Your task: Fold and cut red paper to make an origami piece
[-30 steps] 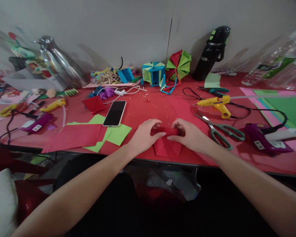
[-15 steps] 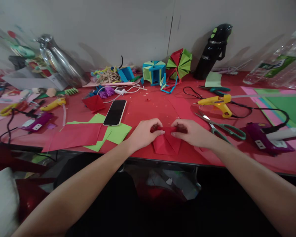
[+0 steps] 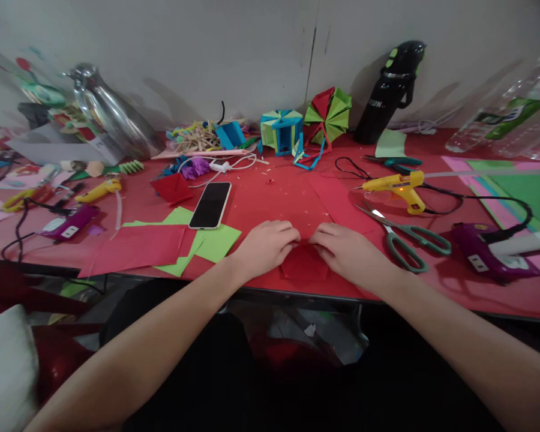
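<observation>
A folded red paper [image 3: 303,265] lies near the front edge of the red table, between my two hands. My left hand [image 3: 270,245] is closed with its fingertips on the paper's upper left part. On the upper right part, the bent fingers of my right hand [image 3: 339,247] pinch the same paper. Both thumbs are mostly hidden. Left of my hands are a flat red sheet [image 3: 137,249], light green sheets [image 3: 218,242] and a phone [image 3: 210,206]. Green-handled scissors [image 3: 407,237] lie open to the right.
A yellow glue gun [image 3: 398,187] and a purple power strip [image 3: 490,252] are at the right. Paper lanterns [image 3: 281,131], a black bottle [image 3: 387,93] and a steel jug [image 3: 112,114] stand at the back. Another glue gun [image 3: 98,191] lies left.
My hands have turned over the paper, with fingers now bent down and thumbs mostly out of sight. The paper's raised folds now look flatter.
</observation>
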Motion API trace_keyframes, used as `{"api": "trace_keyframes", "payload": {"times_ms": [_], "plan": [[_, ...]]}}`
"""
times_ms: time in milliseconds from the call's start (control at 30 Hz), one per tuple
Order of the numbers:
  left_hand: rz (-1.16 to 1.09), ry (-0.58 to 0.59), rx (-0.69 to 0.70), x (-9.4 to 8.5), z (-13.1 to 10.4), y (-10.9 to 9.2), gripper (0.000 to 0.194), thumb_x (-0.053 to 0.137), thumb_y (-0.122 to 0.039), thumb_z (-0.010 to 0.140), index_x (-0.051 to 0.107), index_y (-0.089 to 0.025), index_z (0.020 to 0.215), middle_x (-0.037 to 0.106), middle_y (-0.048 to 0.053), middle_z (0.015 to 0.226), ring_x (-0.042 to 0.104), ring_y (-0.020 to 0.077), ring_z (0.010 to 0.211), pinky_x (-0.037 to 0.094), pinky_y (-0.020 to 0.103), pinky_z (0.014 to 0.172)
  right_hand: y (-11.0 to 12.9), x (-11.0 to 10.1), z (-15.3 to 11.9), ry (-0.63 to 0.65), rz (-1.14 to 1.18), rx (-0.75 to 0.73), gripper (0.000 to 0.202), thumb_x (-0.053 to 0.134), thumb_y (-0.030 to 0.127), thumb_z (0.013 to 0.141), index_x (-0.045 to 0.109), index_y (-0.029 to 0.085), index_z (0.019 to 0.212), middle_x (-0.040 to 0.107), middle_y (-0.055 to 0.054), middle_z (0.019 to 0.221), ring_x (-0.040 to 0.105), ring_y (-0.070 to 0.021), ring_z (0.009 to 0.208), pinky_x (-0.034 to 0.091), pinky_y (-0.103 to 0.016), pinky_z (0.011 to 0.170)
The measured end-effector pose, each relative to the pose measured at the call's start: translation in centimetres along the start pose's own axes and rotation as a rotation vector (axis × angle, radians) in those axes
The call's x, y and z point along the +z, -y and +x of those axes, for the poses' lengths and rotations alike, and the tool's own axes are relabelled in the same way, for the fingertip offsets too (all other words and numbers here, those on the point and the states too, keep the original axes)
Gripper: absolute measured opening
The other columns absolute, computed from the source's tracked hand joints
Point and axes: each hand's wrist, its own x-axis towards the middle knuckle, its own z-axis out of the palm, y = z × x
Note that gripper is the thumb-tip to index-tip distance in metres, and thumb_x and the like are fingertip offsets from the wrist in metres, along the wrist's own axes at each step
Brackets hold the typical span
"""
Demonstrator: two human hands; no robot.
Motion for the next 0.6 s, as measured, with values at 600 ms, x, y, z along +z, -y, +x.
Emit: {"api": "trace_keyframes", "payload": {"times_ms": [600], "plan": [[0.306, 0.119, 0.039, -1.2, -2.1, -4.0, 0.022, 0.05, -0.01, 0.093, 0.066, -0.01, 0.108, 0.065, 0.013, 0.111, 0.062, 0.0263, 0.101, 0.05, 0.039, 0.086, 1.7, -0.7, -1.8, 0.038, -0.128, -0.056, 0.032, 0.044, 0.009, 0.093, 0.069, 0.011, 0.113, 0.061, -0.014, 0.108, 0.059, -0.0263, 0.1, 0.053, -0.043, 0.092]]}}
